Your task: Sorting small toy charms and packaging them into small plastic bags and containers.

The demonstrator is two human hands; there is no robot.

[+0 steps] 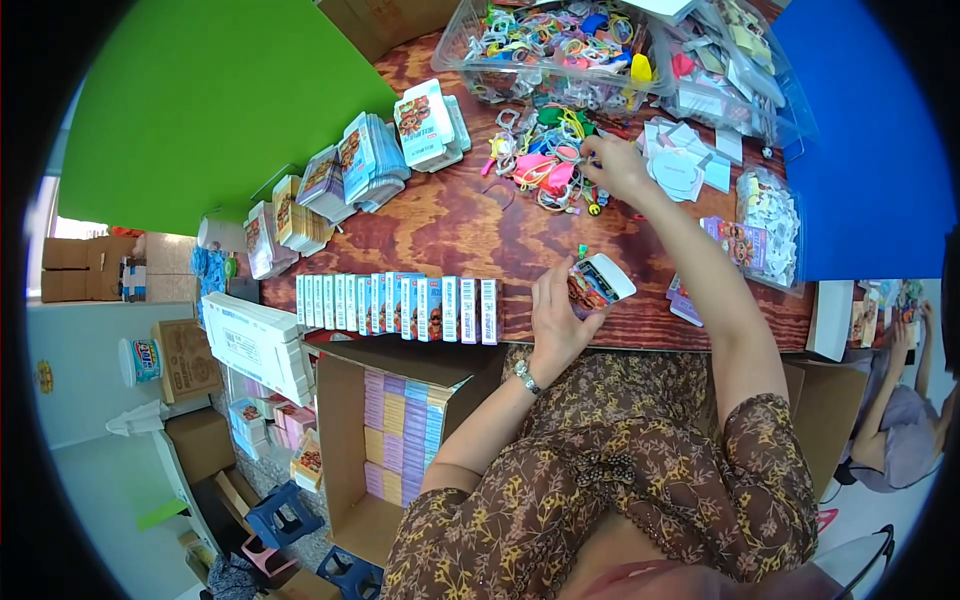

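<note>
My left hand (560,312) is closed around a small printed cardboard box (592,290) near the table's front edge. The box's white flap stands open, and dark contents show inside. Farther out, my right hand (617,168) reaches into a loose pile of colourful small trinkets and cords (545,168). Its fingertips are pinched together at the pile's right side; what they hold is too small to make out. Right beside that hand lie white cards and round paper pieces (680,165). A small green piece (583,251) lies just beyond the box.
A clear tray of trinkets (560,80) stands at the back. Upright filled boxes (400,305) form a row at left, with flat box stacks (370,160) behind. Right is a tub of white pieces (768,225). An open carton (345,460) sits below. Another person (895,430) works far right.
</note>
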